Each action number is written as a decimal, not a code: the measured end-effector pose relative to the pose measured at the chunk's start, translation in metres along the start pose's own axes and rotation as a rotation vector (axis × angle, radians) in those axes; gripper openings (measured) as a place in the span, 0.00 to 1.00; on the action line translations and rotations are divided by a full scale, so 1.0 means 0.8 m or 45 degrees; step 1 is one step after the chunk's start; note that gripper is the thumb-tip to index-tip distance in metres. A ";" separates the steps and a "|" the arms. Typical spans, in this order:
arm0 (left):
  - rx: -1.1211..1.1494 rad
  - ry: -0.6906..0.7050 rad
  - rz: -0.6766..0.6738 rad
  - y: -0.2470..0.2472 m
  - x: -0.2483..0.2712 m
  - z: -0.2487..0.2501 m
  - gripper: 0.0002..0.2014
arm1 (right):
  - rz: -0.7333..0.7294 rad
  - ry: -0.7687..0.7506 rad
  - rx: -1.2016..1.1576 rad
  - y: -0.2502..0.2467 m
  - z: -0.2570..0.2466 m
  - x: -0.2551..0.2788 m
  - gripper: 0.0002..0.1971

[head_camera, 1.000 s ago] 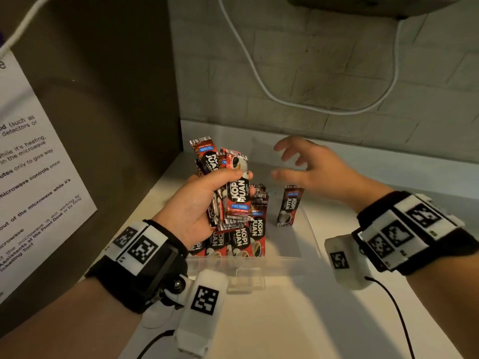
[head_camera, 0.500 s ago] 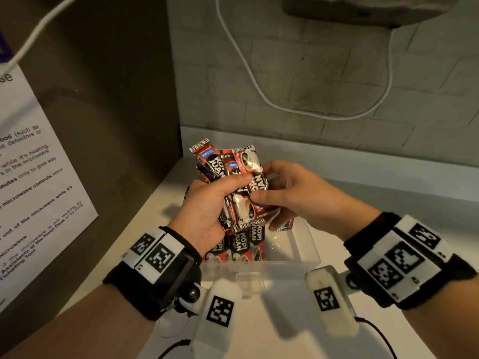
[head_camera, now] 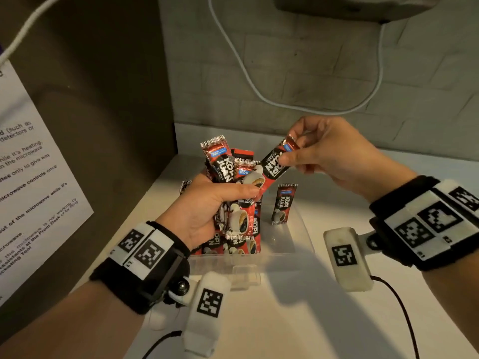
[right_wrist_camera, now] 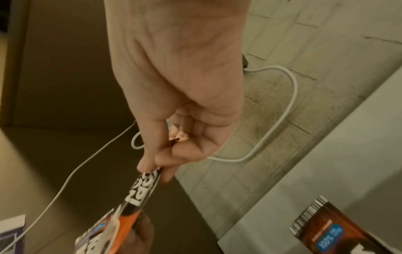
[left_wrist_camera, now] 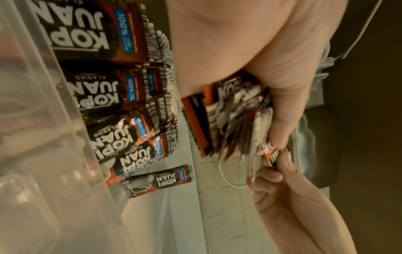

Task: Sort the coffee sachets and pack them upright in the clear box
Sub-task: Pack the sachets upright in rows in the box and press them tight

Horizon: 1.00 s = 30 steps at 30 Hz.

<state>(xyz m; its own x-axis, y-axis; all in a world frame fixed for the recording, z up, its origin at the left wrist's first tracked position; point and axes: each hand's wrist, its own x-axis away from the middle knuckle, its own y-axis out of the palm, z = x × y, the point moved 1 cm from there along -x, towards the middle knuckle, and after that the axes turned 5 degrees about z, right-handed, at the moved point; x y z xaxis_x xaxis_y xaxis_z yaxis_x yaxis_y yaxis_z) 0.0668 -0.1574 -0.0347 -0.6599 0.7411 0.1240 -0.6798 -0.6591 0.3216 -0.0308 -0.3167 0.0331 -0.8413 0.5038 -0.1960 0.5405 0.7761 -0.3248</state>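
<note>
From the head view, the left hand [head_camera: 207, 208] grips a bunch of sachets [head_camera: 228, 172] above the left end of the clear box [head_camera: 290, 244], fingers curled round them. The right hand [head_camera: 334, 154] pinches the upper end of a single sachet [head_camera: 274, 164] between thumb and fingers; its lower end is tilted down into the bunch. A row of sachets [head_camera: 241, 244] stands upright in the left part of the box, and a lone sachet [head_camera: 282, 204] stands upright further right, apart from them. The box sits on a white counter [head_camera: 285, 320] beside a printed notice [head_camera: 31, 182].

In the left wrist view, the left hand [left_wrist_camera: 250, 51] is clamped on the bunch [left_wrist_camera: 234, 116], with the row [left_wrist_camera: 104, 96] beside the box wall [left_wrist_camera: 32, 120].

The right wrist view shows the right hand [right_wrist_camera: 180, 86] pinching the single sachet [right_wrist_camera: 141, 192]; a white cable [right_wrist_camera: 280, 120] hangs on the wall.
</note>
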 end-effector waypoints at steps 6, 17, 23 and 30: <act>0.059 0.043 0.010 0.000 0.000 -0.001 0.25 | 0.067 0.076 -0.342 -0.004 0.003 0.006 0.10; 0.231 0.049 0.149 -0.024 -0.012 0.001 0.14 | 0.153 0.135 0.378 -0.039 0.044 -0.008 0.04; 0.264 0.026 0.135 -0.016 -0.013 0.006 0.18 | 0.051 0.035 0.973 -0.014 0.087 -0.020 0.07; 0.245 0.037 0.126 -0.017 -0.016 0.010 0.20 | -0.068 -0.139 1.198 -0.002 0.092 -0.020 0.04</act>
<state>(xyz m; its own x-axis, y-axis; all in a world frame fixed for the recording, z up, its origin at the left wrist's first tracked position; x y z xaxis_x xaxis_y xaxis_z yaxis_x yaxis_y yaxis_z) 0.0870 -0.1573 -0.0335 -0.7315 0.6678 0.1375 -0.5393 -0.6901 0.4827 -0.0193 -0.3540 -0.0317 -0.8866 0.4015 -0.2296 0.3106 0.1490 -0.9388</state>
